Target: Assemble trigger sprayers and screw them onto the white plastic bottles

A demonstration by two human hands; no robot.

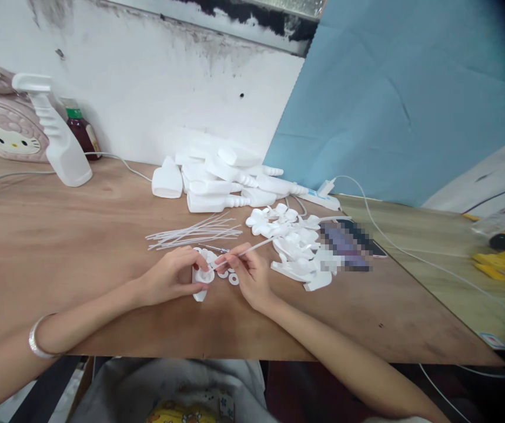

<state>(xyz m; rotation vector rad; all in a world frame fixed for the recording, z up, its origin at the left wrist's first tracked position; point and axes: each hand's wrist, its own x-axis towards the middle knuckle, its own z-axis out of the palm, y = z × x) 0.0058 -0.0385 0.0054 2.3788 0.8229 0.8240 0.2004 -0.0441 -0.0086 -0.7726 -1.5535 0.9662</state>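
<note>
My left hand (181, 271) is closed around a white plastic spray head (200, 292), its round opening facing up and to the right. Between the fingers of my right hand (248, 276) is a thin white tube (258, 245), slanting down to the left. Its lower end is at the round opening; I cannot tell how far in it sits. Small white ring washers (233, 279) lie on the table beside the hands. Beyond them is a bundle of loose white tubes (190, 232), with a thin metal tool (214, 248) nearby. More white spray heads (298, 249) are heaped to the right.
White bottles (217, 182) are piled against the wall. A complete spray bottle (64, 144), a dark bottle (85, 134) and a pink bag (12, 129) stand at the left. Phones (351, 244), a power strip (323, 198) and a white cable (393, 242) are at the right.
</note>
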